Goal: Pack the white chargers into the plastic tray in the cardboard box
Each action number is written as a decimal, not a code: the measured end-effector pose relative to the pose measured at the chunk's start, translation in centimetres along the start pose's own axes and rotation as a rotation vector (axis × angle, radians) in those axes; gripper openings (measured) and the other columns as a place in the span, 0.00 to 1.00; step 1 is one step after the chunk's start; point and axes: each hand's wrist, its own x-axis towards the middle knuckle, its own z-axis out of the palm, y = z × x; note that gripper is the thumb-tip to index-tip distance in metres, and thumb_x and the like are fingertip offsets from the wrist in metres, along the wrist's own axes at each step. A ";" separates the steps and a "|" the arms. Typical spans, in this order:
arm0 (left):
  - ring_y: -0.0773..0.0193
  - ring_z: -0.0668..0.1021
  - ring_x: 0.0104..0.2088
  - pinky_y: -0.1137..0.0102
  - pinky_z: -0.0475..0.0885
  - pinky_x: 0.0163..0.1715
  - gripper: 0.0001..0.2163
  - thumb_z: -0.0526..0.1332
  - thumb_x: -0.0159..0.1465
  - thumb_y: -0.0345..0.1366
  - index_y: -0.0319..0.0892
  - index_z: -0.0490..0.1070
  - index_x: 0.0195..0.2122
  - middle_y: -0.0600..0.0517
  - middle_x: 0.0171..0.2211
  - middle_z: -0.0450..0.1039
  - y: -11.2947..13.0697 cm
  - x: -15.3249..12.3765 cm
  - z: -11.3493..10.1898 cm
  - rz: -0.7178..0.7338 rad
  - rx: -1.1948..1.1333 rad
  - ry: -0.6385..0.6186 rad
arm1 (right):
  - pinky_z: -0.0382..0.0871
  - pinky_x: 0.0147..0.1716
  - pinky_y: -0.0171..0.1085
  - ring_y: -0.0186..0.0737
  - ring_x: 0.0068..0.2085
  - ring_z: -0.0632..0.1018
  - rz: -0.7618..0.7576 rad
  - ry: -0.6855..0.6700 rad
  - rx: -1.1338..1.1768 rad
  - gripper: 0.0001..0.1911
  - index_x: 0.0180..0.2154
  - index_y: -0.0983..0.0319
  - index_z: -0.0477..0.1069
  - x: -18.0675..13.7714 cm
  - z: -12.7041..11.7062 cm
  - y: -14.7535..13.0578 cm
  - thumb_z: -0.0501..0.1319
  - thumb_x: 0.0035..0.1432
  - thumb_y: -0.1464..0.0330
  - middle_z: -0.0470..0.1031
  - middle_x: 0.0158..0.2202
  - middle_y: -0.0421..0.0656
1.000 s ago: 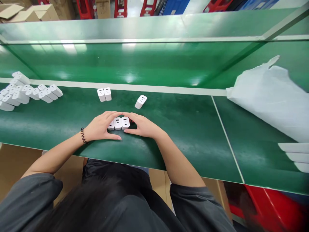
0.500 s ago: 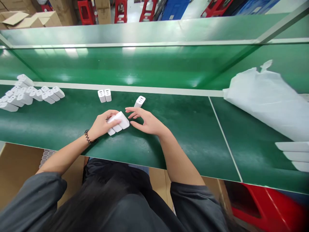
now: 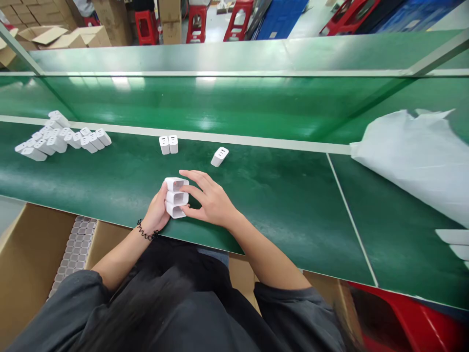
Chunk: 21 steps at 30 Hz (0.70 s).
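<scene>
two white housings stand side by side ahead of your hands on the green bench, and a single housing leans just to their right, beyond your right hand. off to your left is a loose cluster of housings, close to the pale strip along the back. a white plastic bag spreads over the bench far to your right, with some flat white pieces near it at the edge of view. below the bench on your left, an open cardboard box has rows of rounded pale pieces beside it; something red sits low on your right. past the green divider are red stools and a blue crate.

your left hand is closed around the left side of three stacked housings, their hollow ends facing right; some of its fingers are hidden. your right hand is open, fingers spread and curved, with index finger and thumb at those hollow ends; you cannot tell whether they touch.
</scene>
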 end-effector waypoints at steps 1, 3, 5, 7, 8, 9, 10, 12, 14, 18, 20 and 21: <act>0.61 0.79 0.46 0.67 0.77 0.44 0.25 0.62 0.64 0.57 0.43 0.69 0.52 0.47 0.48 0.75 0.2 -0.2 -0.5 0.157 0.140 -0.003 | 0.73 0.57 0.55 0.53 0.61 0.71 -0.018 -0.007 -0.022 0.14 0.48 0.61 0.72 0.1 -0.1 0.1 0.61 0.61 0.65 0.69 0.61 0.54; 0.55 0.72 0.58 0.60 0.74 0.54 0.25 0.65 0.63 0.52 0.47 0.66 0.56 0.45 0.59 0.68 1.2 -1.0 -1.5 0.527 0.517 -0.016 | 0.73 0.57 0.54 0.54 0.61 0.71 -0.042 -0.021 -0.059 0.13 0.47 0.62 0.73 0.2 -0.3 0.2 0.62 0.61 0.65 0.69 0.61 0.55; 0.50 0.66 0.64 0.51 0.68 0.61 0.23 0.68 0.62 0.46 0.48 0.67 0.56 0.44 0.65 0.61 2.5 -2.2 -2.0 0.830 0.944 -0.040 | 0.73 0.57 0.54 0.54 0.61 0.71 -0.061 -0.042 -0.082 0.13 0.47 0.63 0.73 0.3 -0.5 0.0 0.62 0.61 0.66 0.69 0.61 0.55; 0.47 0.63 0.66 0.48 0.64 0.63 0.19 0.68 0.62 0.41 0.46 0.69 0.53 0.41 0.66 0.58 3.8 -3.6 -2.2 0.975 1.254 -0.066 | 0.73 0.57 0.54 0.54 0.61 0.71 -0.083 -0.072 -0.083 0.13 0.47 0.62 0.73 0.4 -0.4 -0.5 0.62 0.61 0.66 0.70 0.61 0.54; 0.47 0.63 0.65 0.48 0.65 0.62 0.18 0.67 0.63 0.40 0.44 0.69 0.53 0.40 0.66 0.58 4.3 -4.4 -2.3 0.990 1.325 -0.078 | 0.73 0.57 0.55 0.54 0.61 0.71 -0.098 -0.090 -0.078 0.13 0.48 0.61 0.72 0.4 -0.4 -0.8 0.63 0.61 0.67 0.70 0.60 0.54; 0.47 0.64 0.65 0.50 0.67 0.62 0.18 0.66 0.63 0.40 0.43 0.68 0.54 0.38 0.66 0.58 4.7 -5.1 -2.5 0.981 1.343 -0.087 | 0.73 0.57 0.55 0.55 0.61 0.71 -0.116 -0.107 -0.071 0.14 0.48 0.61 0.72 0.3 -0.3 -1.2 0.64 0.60 0.67 0.70 0.60 0.54; 0.48 0.65 0.64 0.52 0.68 0.61 0.19 0.65 0.64 0.40 0.42 0.67 0.54 0.37 0.65 0.59 5.0 -5.8 -2.9 0.957 1.329 -0.091 | 0.74 0.56 0.55 0.55 0.60 0.72 -0.136 -0.123 -0.060 0.15 0.48 0.61 0.71 0.3 -0.3 -1.5 0.65 0.60 0.67 0.70 0.60 0.55; 0.51 0.69 0.62 0.55 0.71 0.59 0.18 0.63 0.66 0.42 0.42 0.66 0.54 0.38 0.62 0.64 5.3 -7.3 -4.7 0.908 1.269 -0.057 | 0.76 0.53 0.54 0.56 0.58 0.73 -0.167 -0.145 -0.037 0.16 0.48 0.61 0.71 0.3 -0.1 -1.9 0.67 0.58 0.68 0.70 0.59 0.56; 0.54 0.72 0.58 0.56 0.71 0.58 0.14 0.61 0.67 0.42 0.44 0.67 0.51 0.42 0.58 0.69 5.1 -9.2 -8.0 0.843 1.237 0.055 | 0.77 0.49 0.53 0.56 0.56 0.75 -0.191 -0.195 0.005 0.16 0.48 0.61 0.70 0.8 0.4 -1.9 0.68 0.58 0.68 0.70 0.57 0.57; 0.53 0.73 0.57 0.53 0.69 0.60 0.09 0.59 0.68 0.39 0.44 0.70 0.48 0.44 0.55 0.71 1.9 -15.5 -16.2 0.559 1.259 0.465 | 0.78 0.47 0.52 0.53 0.51 0.77 -0.315 -0.360 0.086 0.16 0.50 0.61 0.70 3.8 2.6 -2.2 0.66 0.60 0.69 0.70 0.57 0.56; 0.49 0.72 0.58 0.49 0.68 0.60 0.13 0.59 0.67 0.40 0.42 0.70 0.50 0.41 0.55 0.71 -0.5 -19.0 -19.6 0.344 1.236 0.629 | 0.77 0.48 0.52 0.54 0.53 0.76 -0.410 -0.438 0.133 0.17 0.51 0.60 0.70 6.3 4.9 -3.1 0.66 0.61 0.69 0.70 0.57 0.55; 0.48 0.73 0.57 0.48 0.68 0.60 0.14 0.59 0.67 0.42 0.42 0.70 0.51 0.41 0.55 0.72 -1.6 -20.6 -20.9 0.256 1.195 0.679 | 0.77 0.49 0.52 0.54 0.54 0.76 -0.456 -0.470 0.159 0.18 0.52 0.59 0.70 7.8 6.4 -3.8 0.66 0.61 0.68 0.70 0.57 0.55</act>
